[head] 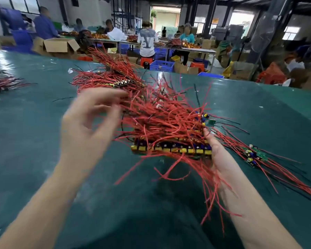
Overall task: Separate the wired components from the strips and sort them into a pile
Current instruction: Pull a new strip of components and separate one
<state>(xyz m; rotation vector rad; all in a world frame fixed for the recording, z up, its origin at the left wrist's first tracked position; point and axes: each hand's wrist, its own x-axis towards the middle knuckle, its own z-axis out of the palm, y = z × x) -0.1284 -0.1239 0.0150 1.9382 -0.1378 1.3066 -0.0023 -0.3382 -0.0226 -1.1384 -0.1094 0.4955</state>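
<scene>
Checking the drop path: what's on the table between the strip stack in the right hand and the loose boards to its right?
Head view: only trailing red wires cross the green table between the strip stack, gripped by the right hand, and the loose boards.

Glossy green table, rubbery red wire.

The table [34, 123] wore a smooth, shiny green sheet that caught the window light. The red wires [169, 119] looked plastic-sheathed and matt, the yellow components [171, 150] hard glossy plastic, the little boards [258, 153] lacquered green. Cardboard boxes [56, 44] behind were dull brown paper.
</scene>
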